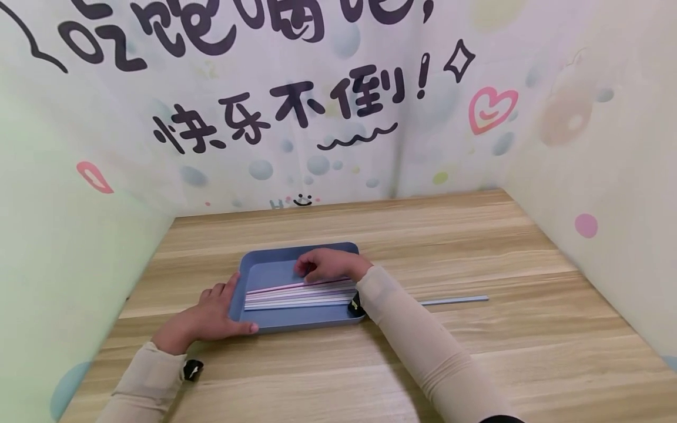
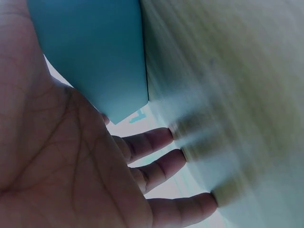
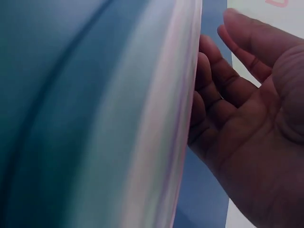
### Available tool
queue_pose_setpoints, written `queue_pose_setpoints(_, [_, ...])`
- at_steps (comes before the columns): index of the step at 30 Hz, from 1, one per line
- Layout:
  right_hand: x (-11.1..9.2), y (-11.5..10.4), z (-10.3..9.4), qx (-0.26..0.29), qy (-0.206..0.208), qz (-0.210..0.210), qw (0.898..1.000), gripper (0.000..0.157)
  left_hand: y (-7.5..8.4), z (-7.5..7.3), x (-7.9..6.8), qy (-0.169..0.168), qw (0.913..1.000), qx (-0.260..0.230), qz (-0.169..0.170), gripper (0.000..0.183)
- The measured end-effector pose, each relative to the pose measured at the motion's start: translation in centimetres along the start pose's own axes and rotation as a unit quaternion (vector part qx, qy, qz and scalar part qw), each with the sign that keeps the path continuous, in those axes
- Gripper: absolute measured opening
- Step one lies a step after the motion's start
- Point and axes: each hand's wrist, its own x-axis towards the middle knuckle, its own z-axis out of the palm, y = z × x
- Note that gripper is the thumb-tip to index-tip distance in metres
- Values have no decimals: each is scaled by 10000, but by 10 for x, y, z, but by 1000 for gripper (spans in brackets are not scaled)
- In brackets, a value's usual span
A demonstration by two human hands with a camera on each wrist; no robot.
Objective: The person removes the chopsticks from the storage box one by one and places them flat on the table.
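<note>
A blue-grey rectangular tray [image 1: 312,320] lies on the table, holding several long thin pastel sticks [image 1: 296,298] side by side. My left hand [image 1: 211,314] rests at its left end, thumb over the front left corner and the other fingers spread along the side. In the left wrist view, the tray [image 2: 95,47] stands by the palm, and straight fingertips [image 2: 159,137] reach the tabletop. Over the tray's right half, my right hand [image 1: 329,264] has loosely bent fingers and holds nothing. In the right wrist view, its fingers [image 3: 228,88] are beside the pink-edged sticks [image 3: 159,104], thumb apart.
One light blue stick [image 1: 457,300] lies on the wooden table [image 1: 476,241] to the right of the tray, partly hidden by the right sleeve [image 1: 418,335]. A printed cloth [image 1: 296,164] hangs behind the table, with pale walls at both sides.
</note>
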Motion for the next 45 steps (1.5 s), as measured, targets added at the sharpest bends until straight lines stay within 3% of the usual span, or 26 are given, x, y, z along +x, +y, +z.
queue_pose_setpoints(45, [8,4,9,-750,139,42,9971,16,-3,4,2,30,10000,79,20,125])
